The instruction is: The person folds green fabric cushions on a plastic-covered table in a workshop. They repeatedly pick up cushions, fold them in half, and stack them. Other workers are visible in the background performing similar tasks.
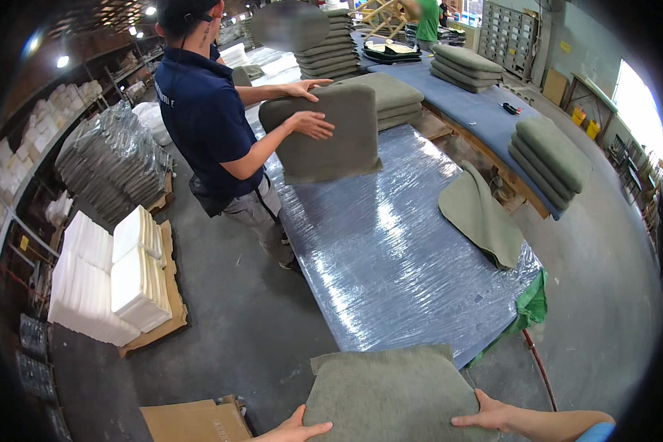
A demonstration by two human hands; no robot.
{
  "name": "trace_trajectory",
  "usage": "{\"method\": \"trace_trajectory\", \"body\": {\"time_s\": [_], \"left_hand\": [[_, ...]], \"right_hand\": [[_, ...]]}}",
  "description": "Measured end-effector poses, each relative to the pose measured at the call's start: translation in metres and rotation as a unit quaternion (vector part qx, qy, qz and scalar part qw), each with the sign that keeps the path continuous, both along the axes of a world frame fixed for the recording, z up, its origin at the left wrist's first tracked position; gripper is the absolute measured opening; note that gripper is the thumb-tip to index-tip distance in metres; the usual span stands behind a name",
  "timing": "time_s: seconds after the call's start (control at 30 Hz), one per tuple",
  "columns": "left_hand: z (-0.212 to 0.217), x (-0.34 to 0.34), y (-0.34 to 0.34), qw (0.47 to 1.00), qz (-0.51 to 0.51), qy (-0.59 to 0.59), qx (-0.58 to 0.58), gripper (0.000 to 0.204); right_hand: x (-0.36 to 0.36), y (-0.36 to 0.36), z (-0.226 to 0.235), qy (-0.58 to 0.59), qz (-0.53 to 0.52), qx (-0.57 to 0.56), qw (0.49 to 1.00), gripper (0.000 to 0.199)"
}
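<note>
Your left hand and right hand grip the near grey-green fabric cushion by its sides; it could snag the plastic-wrapped table edge.

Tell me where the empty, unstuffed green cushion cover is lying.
In the head view, the flat green cover drapes over the right edge of the plastic-wrapped table, just below the stack of green cushions on the blue bench.

free: wrapped table middle | blocked: co-worker's cushion far end, loose cover right edge
</note>
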State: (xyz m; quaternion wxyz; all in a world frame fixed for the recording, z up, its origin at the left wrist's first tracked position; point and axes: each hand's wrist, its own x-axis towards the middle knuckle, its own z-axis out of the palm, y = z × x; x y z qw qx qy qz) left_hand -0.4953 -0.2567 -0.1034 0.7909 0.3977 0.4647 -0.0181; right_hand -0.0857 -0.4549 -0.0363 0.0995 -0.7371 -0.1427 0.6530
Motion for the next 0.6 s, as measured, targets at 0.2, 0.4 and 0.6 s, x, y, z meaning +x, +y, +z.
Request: {"method": "trace_trajectory", "body": {"time_s": [0.2,0.4,0.6], "left_hand": [[-0.029,0.038,0.031,0.950,-0.148,0.272,0.032,0.117],[-0.091,0.048,0.050,0.946,-0.140,0.288,0.045,0.124],[-0.137,0.075,0.084,0.947,-0.124,0.297,0.001,0.118]], "right_hand": [[0.014,0.010,-0.088,0.000,-0.057,-0.090,0.994,0.121],[0.022,0.037,-0.123,-0.010,-0.091,-0.160,0.983,0.110],[0.037,0.050,-0.165,-0.011,-0.112,-0.127,0.985,0.105]]}}
